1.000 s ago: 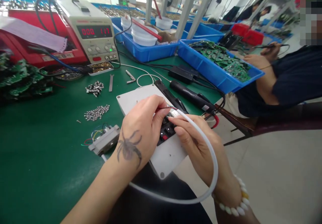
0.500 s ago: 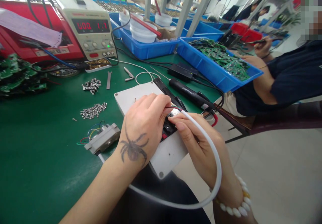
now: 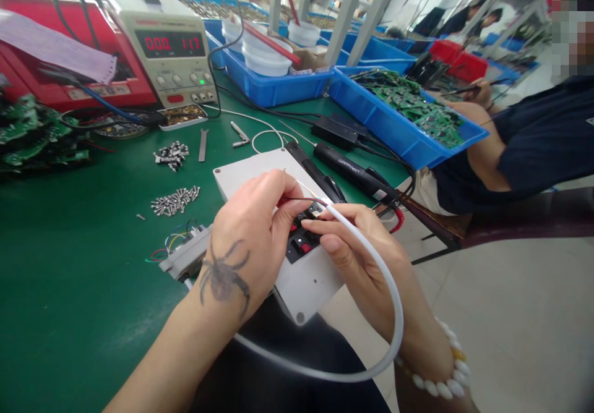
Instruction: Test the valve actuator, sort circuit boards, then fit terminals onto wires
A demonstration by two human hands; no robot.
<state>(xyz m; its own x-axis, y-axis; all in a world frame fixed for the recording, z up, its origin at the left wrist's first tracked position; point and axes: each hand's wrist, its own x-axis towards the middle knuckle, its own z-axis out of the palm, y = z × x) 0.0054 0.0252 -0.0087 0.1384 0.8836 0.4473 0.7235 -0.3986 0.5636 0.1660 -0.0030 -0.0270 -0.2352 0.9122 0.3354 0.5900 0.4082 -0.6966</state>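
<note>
My left hand [image 3: 248, 237] has thumb and forefinger pinched on a thin dark red wire [image 3: 304, 200] coming from the stripped end of a white cable [image 3: 400, 314]. Beneath it lies a light grey box [image 3: 248, 169] with black spring terminals [image 3: 301, 247] that have red and black levers. My right hand [image 3: 371, 246] holds nothing; its outstretched fingertips touch the terminals, thumb apart. The cable loops over that hand and under my left wrist, toward a grey metal housing [image 3: 185, 255] with coloured wires. My fingers hide part of the terminals.
Two black electric screwdrivers [image 3: 352, 169] lie beyond the box. Small screws [image 3: 175, 201], metal fittings [image 3: 171, 155] and a flat wrench [image 3: 203, 145] rest on the green table. A power supply [image 3: 171, 48] and a blue bin of circuit boards [image 3: 390, 113] stand behind. A co-worker [image 3: 520, 135] sits at right.
My left hand has shifted left with the wire, uncovering more of the terminals. My right fingertips stay at the terminals. The view has shifted slightly.
</note>
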